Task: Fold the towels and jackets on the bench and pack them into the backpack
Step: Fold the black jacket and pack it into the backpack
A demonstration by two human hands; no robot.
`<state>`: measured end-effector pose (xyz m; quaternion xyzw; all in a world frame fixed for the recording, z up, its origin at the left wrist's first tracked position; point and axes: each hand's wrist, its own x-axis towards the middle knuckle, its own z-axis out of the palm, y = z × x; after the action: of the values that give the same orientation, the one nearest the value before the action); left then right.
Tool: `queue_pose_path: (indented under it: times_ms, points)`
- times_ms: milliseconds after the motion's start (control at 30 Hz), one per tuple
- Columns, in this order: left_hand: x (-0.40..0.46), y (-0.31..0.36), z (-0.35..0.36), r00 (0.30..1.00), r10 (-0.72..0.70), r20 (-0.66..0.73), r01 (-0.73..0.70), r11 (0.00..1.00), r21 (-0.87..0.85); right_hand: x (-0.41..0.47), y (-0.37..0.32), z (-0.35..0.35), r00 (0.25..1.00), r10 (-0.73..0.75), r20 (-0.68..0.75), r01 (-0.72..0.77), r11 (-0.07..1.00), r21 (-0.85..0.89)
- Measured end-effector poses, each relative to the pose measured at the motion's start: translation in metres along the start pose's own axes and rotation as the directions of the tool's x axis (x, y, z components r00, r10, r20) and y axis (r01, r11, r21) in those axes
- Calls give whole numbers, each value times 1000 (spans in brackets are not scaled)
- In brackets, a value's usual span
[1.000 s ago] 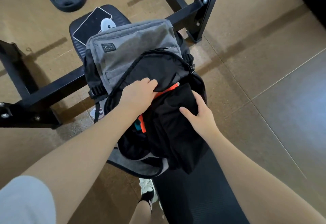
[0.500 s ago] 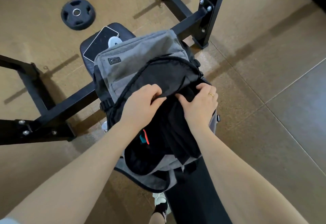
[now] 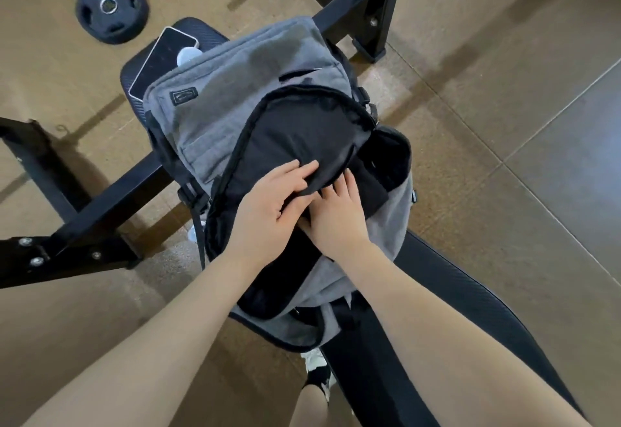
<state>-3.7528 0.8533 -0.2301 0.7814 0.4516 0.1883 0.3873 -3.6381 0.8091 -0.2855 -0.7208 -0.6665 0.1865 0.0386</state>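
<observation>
Packing looked nearly done: on the bench [image 3: 420,342], the left hand [image 3: 268,211] gripped the grey backpack [image 3: 235,97] flap's black lining, fingers spread, while the right hand [image 3: 339,215] pushed a black garment [image 3: 369,184] inside, fingers together; next, likely seating it before zipping.

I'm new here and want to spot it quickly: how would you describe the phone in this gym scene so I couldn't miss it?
Start at the grey backpack lying open on the black bench. At the bench's far end, a flat phone pokes out from under the pack's corner. Its dark screen and pale rim set it apart from the round black weight plate on the floor.
</observation>
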Motion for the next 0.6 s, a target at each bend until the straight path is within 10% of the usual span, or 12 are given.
queue_pose_path:
  times_ms: [133, 233, 500, 600]
  points:
    - [-2, -10, 2, 999, -48, 19, 47, 997, 61, -6, 28, -17, 994, -111, -15, 109, 926, 361]
    - [0, -7, 8, 1000, -22, 17, 19, 986, 167, -33, 64, -34, 986, 114, -119, -35, 852, 523]
    - [7, 23, 36, 997, -82, 10, 68, 881, 468, -27, 125, -28, 958, 85, 274, -89, 996, 1]
    - [7, 23, 51, 993, -63, 98, -6, 813, 582, -37, 132, -28, 985, 12, 174, 7, 994, -107]
